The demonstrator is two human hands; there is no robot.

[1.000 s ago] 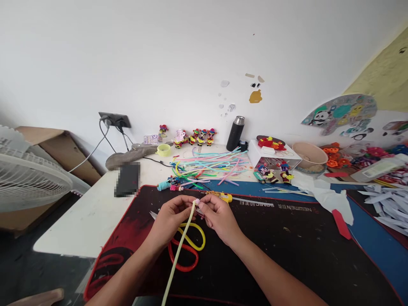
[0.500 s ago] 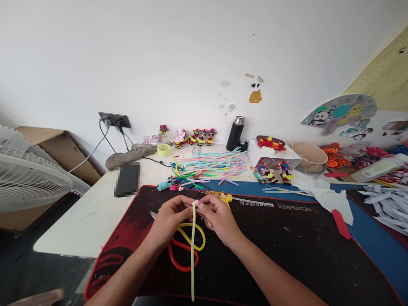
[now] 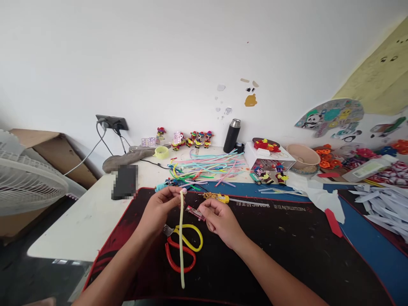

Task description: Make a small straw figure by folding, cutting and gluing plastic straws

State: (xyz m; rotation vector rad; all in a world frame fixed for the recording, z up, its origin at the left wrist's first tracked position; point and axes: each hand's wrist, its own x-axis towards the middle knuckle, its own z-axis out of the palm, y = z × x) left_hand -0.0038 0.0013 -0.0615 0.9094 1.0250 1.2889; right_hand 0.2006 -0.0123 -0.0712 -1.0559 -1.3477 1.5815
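Note:
My left hand (image 3: 167,202) is closed, pinching a pale yellow pipe cleaner (image 3: 181,246) near its top. A small pink curl (image 3: 184,191) sits at that end, and the stem hangs straight down over the mat. To its right, my right hand (image 3: 218,219) is closed around a small red lighter (image 3: 195,213), whose end points left toward the stem. Beneath the hands lie scissors (image 3: 194,246) with one red and one yellow handle; the hanging stem crosses in front of them. Behind my right hand is a yellow glue gun (image 3: 221,198) with a clear stick.
A dark mat (image 3: 270,255) covers the table's front. Behind it are many coloured pipe cleaners (image 3: 207,165), a row of small figures (image 3: 199,139), a black flask (image 3: 232,136) and a white box (image 3: 270,159). A fan (image 3: 28,178) stands left; white strips (image 3: 382,208) lie right.
My hands have moved apart. The left has shifted left and slightly up with the pipe cleaner; the right has drawn away, bringing the lighter into clearer view. The camera view has shifted slightly.

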